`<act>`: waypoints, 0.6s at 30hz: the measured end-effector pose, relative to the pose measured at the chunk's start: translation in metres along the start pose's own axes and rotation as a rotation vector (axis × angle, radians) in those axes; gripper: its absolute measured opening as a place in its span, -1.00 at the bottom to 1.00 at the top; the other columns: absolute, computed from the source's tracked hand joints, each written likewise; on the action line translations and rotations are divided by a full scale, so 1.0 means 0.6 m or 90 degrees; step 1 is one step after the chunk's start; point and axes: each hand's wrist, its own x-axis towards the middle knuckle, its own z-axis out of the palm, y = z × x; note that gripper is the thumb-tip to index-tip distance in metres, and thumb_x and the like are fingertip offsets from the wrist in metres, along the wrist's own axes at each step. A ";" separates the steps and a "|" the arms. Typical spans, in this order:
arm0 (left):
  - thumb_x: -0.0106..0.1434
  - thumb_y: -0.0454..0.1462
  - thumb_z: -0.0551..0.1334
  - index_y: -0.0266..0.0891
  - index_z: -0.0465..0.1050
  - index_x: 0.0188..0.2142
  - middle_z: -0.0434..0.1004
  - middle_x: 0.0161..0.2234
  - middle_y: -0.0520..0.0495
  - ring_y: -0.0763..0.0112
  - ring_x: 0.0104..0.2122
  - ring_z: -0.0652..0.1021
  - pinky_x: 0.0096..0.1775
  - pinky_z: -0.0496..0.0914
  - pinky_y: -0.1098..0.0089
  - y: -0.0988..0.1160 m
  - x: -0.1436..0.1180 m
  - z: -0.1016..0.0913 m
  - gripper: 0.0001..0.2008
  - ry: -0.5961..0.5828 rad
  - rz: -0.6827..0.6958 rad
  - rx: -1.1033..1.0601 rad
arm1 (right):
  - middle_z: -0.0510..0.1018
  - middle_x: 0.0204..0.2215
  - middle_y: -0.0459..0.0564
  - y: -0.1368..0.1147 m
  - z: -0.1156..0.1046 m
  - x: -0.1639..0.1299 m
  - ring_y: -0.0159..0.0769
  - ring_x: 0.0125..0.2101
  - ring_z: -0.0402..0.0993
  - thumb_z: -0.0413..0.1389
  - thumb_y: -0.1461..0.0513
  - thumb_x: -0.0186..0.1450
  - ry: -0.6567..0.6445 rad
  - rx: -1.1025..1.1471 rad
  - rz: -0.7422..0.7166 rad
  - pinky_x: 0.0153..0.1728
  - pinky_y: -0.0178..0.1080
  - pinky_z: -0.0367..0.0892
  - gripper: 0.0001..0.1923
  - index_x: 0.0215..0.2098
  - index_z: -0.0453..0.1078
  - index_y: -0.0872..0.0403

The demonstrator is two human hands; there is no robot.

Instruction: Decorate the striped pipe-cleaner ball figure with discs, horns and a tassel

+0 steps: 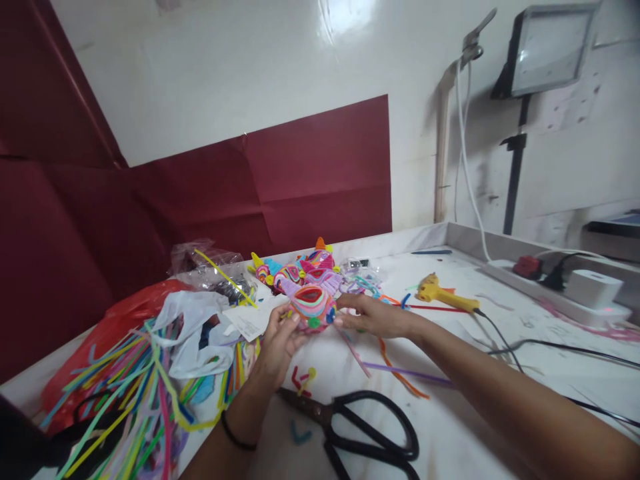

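White tabletop [400, 270], paper [253, 321] too blurred to read, left fingers [289, 325] and right fingers [353, 303] gripping a colourful pipe-cleaner piece [314, 308]

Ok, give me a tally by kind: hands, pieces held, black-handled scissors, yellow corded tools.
Hands: 2 (left hand, right hand)
Held multicoloured piece: 1
Black-handled scissors: 1
Yellow corded tool: 1
Total: 5

Fuzzy, ridged craft piece [314, 308], smooth pale desk [395, 270]
Matt, fuzzy stems [164, 417]; thin, glossy plastic red bag [145, 303]; scissors [320, 415] with dull dark metal blades, smooth black handles; creased maroon sheet [325, 173], probably paper.
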 end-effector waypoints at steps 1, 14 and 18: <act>0.03 -0.14 0.44 -0.16 0.31 -0.13 0.61 -0.26 0.01 0.34 -0.27 0.63 -0.18 0.52 0.27 0.000 0.000 0.001 -0.53 0.008 -0.004 -0.006 | 0.60 -0.18 0.07 0.000 0.002 0.000 -0.15 -0.14 0.49 0.02 -0.17 0.34 0.003 0.004 0.008 -0.08 -0.17 0.36 -0.44 -0.12 0.53 0.10; -0.08 -0.24 0.54 -0.18 0.27 0.07 0.53 0.03 -0.14 0.26 -0.06 0.58 0.03 0.43 0.23 -0.019 -0.001 -0.002 -0.26 -0.018 0.026 0.016 | 0.60 -0.34 0.04 0.001 0.017 0.005 -0.17 -0.31 0.50 0.09 -0.21 0.25 0.084 -0.001 0.098 -0.28 -0.22 0.32 -0.42 -0.28 0.54 0.14; -0.06 -0.24 0.54 -0.16 0.28 0.05 0.54 0.01 -0.14 0.19 -0.07 0.59 0.06 0.43 0.09 -0.027 -0.002 0.004 -0.28 0.007 0.048 0.003 | 0.60 -0.33 0.07 -0.001 0.018 0.006 -0.15 -0.29 0.50 0.08 -0.20 0.26 0.098 -0.025 0.112 -0.27 -0.21 0.32 -0.42 -0.27 0.54 0.15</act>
